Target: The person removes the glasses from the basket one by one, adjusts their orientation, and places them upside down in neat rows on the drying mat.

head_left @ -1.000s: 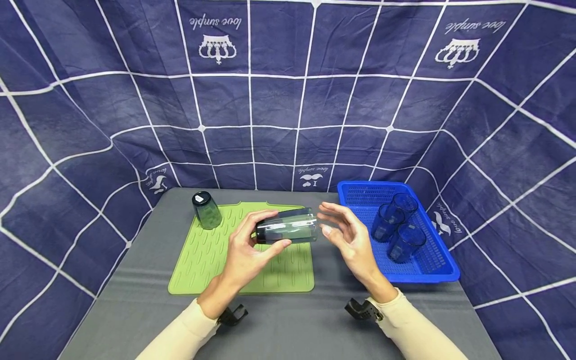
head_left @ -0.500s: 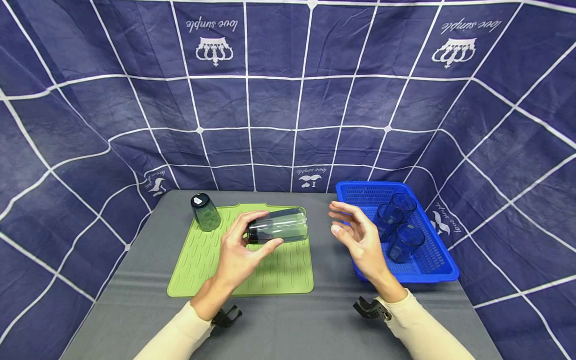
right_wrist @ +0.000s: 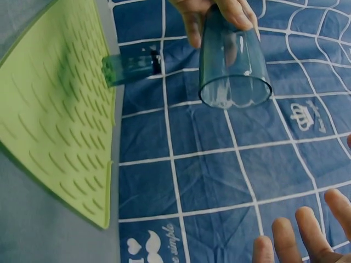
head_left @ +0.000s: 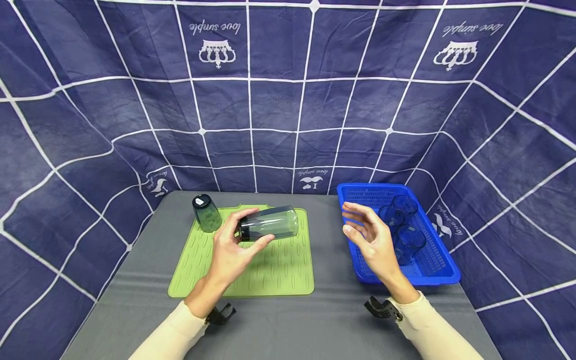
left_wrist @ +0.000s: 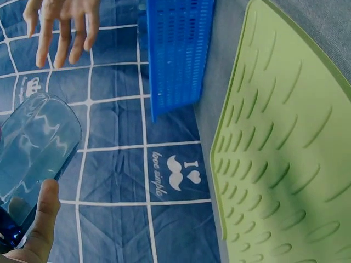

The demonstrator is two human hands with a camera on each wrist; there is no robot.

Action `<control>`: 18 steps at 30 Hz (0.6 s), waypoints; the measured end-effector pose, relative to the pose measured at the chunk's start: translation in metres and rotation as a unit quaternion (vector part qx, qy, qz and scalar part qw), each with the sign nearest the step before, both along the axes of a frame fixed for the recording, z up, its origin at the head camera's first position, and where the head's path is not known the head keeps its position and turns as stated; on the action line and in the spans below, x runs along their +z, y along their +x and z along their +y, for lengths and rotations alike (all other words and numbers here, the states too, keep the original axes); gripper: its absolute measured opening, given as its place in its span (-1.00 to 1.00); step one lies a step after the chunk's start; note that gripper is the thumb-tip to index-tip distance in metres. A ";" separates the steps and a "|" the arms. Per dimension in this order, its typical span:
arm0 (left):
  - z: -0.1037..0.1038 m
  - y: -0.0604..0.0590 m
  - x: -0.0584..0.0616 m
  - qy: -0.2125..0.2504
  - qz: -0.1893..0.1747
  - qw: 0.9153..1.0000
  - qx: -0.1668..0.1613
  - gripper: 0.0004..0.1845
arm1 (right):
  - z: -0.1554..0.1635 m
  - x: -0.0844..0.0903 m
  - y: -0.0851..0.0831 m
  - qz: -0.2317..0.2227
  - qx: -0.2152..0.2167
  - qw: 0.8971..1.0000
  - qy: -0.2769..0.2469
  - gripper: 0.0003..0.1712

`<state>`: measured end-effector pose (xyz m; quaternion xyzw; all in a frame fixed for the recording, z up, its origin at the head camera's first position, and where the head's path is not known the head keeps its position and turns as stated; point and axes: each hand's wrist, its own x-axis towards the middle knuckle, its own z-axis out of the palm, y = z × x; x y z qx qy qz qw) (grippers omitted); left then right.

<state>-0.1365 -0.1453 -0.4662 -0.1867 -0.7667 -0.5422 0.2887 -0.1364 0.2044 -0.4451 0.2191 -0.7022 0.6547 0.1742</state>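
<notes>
My left hand (head_left: 231, 250) grips a tinted drinking glass (head_left: 272, 223) near its thick dark base, thumb on the near side. The glass lies sideways above the green mat (head_left: 270, 272), its mouth toward the right. In the right wrist view the open rim of the glass (right_wrist: 236, 66) faces that camera. My right hand (head_left: 371, 245) holds nothing; its fingers are loosely bent beside the blue basket's left edge. A second glass (head_left: 207, 214) stands upside down on the mat's far left corner, a white label on its base.
The blue plastic basket (head_left: 360, 265) stands at the right, with several glasses (head_left: 410, 242) inside, partly behind my right hand. Grey cloth (head_left: 288, 325) covers the table. Dark blue checked fabric (head_left: 274, 105) hangs behind and at both sides.
My left hand has carried the glass leftward over the mat. My right hand has drawn away from the glass's mouth to the right, toward the basket.
</notes>
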 end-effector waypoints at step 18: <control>-0.012 -0.014 -0.010 -0.007 -0.017 0.999 0.040 -0.22 | 0.037 0.000 -0.010 0.028 -0.072 0.993 0.084 -0.36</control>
